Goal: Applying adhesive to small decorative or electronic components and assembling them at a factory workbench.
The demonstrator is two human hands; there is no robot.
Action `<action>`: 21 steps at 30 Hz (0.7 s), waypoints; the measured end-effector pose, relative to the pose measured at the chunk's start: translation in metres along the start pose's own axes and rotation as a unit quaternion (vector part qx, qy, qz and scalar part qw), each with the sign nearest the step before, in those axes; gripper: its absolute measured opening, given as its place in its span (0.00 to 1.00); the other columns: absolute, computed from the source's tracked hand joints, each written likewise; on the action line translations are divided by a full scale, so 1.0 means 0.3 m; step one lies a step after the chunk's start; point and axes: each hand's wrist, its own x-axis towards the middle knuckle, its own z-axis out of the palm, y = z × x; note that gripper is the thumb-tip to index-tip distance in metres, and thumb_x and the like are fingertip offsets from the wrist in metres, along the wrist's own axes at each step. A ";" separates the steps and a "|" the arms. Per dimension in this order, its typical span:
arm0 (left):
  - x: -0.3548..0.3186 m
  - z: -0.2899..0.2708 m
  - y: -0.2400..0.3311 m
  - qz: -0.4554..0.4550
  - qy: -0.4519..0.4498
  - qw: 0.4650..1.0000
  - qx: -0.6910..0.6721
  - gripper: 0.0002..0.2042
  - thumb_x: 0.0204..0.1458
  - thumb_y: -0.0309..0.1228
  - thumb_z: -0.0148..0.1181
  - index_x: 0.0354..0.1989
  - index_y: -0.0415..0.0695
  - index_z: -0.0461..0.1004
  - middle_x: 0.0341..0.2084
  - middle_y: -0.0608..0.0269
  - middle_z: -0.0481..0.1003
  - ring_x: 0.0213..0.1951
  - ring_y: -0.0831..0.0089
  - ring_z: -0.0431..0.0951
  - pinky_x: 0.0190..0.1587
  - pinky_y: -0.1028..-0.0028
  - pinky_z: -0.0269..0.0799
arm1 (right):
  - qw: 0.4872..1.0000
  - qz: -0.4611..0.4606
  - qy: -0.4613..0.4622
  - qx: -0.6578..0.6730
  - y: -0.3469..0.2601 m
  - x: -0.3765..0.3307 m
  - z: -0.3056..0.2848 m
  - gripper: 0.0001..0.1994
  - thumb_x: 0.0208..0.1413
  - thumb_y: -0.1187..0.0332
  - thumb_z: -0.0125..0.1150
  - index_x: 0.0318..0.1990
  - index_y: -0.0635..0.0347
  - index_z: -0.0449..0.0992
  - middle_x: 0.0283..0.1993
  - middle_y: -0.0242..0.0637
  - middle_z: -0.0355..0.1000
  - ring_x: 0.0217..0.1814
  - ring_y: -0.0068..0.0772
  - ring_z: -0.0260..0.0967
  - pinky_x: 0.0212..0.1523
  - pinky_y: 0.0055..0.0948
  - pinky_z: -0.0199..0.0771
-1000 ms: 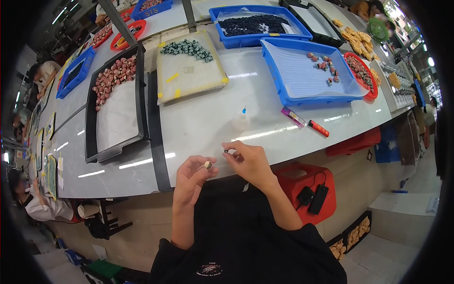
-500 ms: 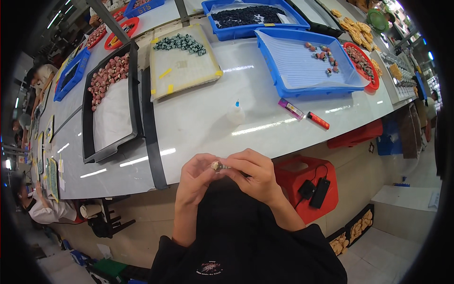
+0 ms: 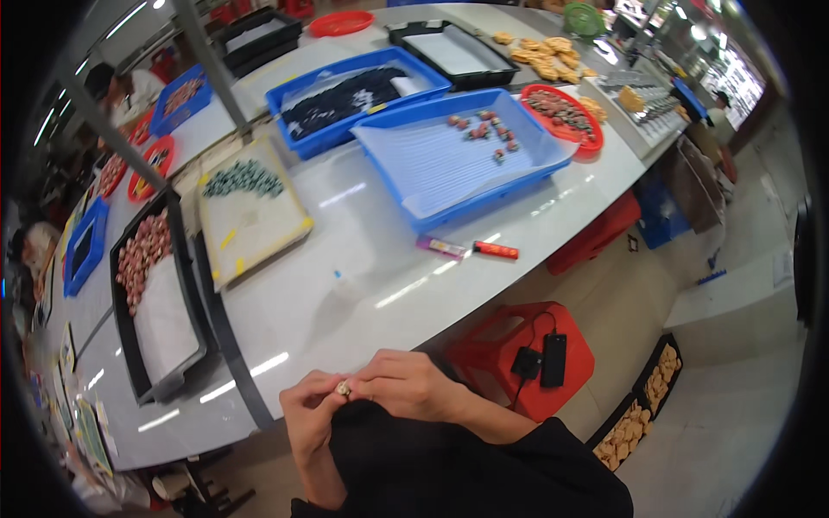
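My left hand and my right hand meet just off the table's near edge. Between their pinched fingertips is a small roundish piece, pale and dark in patches; the fingers cover most of it. Beyond the hands a small squeeze bottle with a blue tip stands on the white table. Farther right lie a purple packet and a red tube, end to end.
A black tray with reddish pieces lies left, beside a pale board bearing green pieces. Farther back are a blue tray with a few pieces and a red bowl. A red stool with black devices stands right.
The view has swung, so the table items appear shifted left and the hands lower left. Both hands still pinch the small piece.
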 end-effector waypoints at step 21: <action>0.072 0.130 -0.008 -0.038 -0.026 0.992 -0.114 0.16 0.55 0.25 0.52 0.51 0.30 0.67 0.36 0.54 0.73 0.35 0.69 0.75 0.38 0.75 0.73 | 0.996 0.085 -0.005 -0.004 0.005 0.015 -0.079 0.19 0.41 0.65 0.70 0.42 0.57 0.73 0.38 0.36 0.66 0.34 0.34 0.68 0.33 0.28 0.71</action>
